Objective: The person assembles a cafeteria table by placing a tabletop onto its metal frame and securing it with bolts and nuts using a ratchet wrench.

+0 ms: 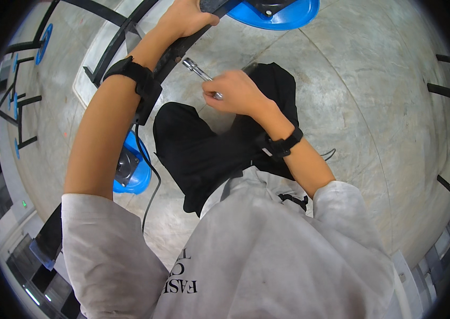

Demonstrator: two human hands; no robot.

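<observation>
My left hand (185, 17) reaches up to the far edge of the view and grips a black metal beam (180, 53), thumb along its near side; some fingers are hidden. In my right hand (238, 93) is a chrome socket wrench (198, 69), its cylindrical head pointing up and left toward the beam. The head is apart from the beam, a short way to its right. The fingers are closed around the tool's lower part, with its shiny end (218, 96) showing below them.
A blue seat (283, 18) with a black bracket lies by the beam's far end; another blue seat (132, 173) is on the floor at left. A black cable (153, 189) hangs from my left wrist. Black frames with blue seats stand at left and right (442, 90).
</observation>
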